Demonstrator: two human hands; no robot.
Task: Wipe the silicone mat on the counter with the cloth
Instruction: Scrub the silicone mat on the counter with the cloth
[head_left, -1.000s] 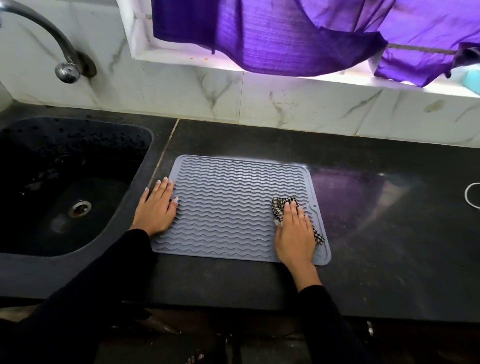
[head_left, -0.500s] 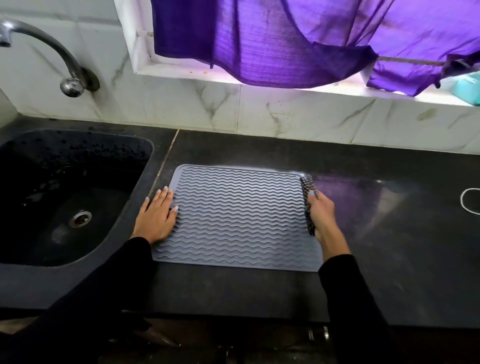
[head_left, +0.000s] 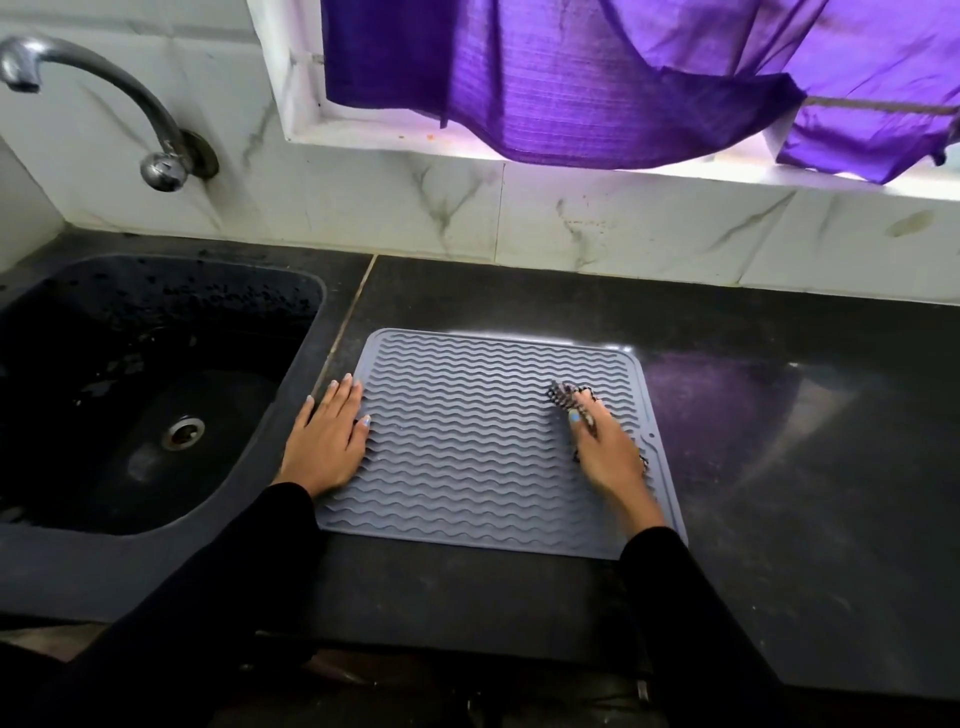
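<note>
Clenched round the crumpled black-and-white checked cloth (head_left: 563, 397), the right hand's (head_left: 605, 452) grip presses it onto the mat at about three o'clock; the left hand (head_left: 327, 441) lies flat and released on the nine o'clock edge. Across the dark stone desk (head_left: 779, 467), the grey wavy-ribbed silicone mat (head_left: 467, 441) sits at centre, beside the black sink (head_left: 130, 389) at nine o'clock. My guess: a hard stroke could slide or buckle the mat if the left hand lifts, and the bunched cloth may skip the grooves.
</note>
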